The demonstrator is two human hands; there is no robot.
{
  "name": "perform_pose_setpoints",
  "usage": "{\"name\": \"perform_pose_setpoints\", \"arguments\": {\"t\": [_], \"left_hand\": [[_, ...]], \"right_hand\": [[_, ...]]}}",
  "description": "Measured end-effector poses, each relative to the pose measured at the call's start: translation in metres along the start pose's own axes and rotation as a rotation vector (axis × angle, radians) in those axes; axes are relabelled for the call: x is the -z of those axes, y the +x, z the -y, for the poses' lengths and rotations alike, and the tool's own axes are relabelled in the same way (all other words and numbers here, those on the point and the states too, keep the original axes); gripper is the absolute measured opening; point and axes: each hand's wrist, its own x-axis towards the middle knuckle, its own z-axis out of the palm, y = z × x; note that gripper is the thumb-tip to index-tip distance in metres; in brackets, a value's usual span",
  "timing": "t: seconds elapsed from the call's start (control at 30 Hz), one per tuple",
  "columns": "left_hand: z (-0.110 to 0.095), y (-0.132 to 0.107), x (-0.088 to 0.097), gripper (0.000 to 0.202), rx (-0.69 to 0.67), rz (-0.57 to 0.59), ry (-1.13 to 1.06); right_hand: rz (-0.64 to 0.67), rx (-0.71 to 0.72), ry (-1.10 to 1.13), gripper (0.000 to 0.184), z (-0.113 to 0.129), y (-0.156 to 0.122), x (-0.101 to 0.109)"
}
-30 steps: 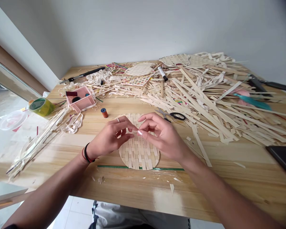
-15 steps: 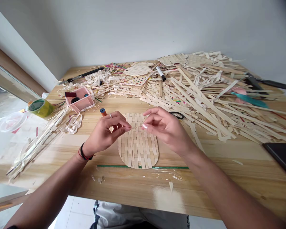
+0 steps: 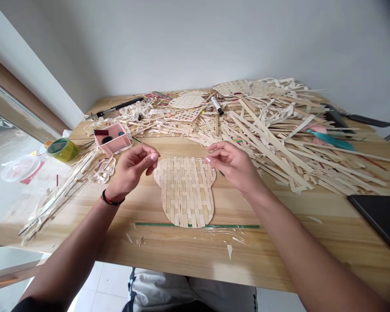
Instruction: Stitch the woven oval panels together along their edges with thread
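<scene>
A flat woven piece of pale bamboo strips (image 3: 186,193), with a rounded, lobed outline, lies on the table between my hands. My left hand (image 3: 138,162) is closed in a pinch by its upper left edge. Over its upper right edge, my right hand (image 3: 232,167) also pinches with thumb and forefinger. A very fine thread stretches faintly between the two pinches; whether a needle is on it I cannot tell. Beneath the lower edge of the woven piece runs a narrow green strip (image 3: 230,226).
Loose pale strips (image 3: 269,147) heap across the back and right, with a marker (image 3: 217,105) on top. At left are a pink basket (image 3: 115,143), a yellow tape roll (image 3: 63,150) and a strip bundle (image 3: 58,190). A black flat object (image 3: 373,216) lies at the right edge.
My hands have moved apart, the left one leftward and the right one slightly right, uncovering more of the woven piece. The orange spool beside my left hand is now hidden.
</scene>
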Motion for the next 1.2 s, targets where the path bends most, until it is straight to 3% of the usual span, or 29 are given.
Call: {"name": "perform_pose_setpoints", "arguments": {"t": [0.13, 0.33, 0.47, 0.73, 0.97, 1.2], "left_hand": [[-0.006, 0.007, 0.018, 0.031, -0.027, -0.068, 0.18], [-0.022, 0.01, 0.039, 0.022, -0.062, 0.07, 0.638], [-0.019, 0.01, 0.045, 0.026, -0.142, 0.126, 0.814], [-0.003, 0.008, 0.067, 0.029, -0.118, 0.079, 0.653], [0.0, 0.001, 0.069, 0.026, -0.131, 0.213, 0.685], [0.005, 0.002, 0.072, 0.022, -0.135, 0.222, 0.717]], "right_hand": [[0.031, 0.023, -0.047, 0.034, -0.008, 0.004, 0.003], [0.02, 0.069, -0.091, 0.027, -0.01, 0.007, 0.005], [0.038, 0.084, -0.141, 0.025, -0.008, 0.007, 0.005], [0.058, 0.057, -0.161, 0.025, -0.007, 0.008, 0.006], [0.048, 0.03, -0.205, 0.03, -0.01, 0.005, 0.007], [0.028, 0.04, -0.218, 0.035, -0.016, 0.005, 0.009]]}}
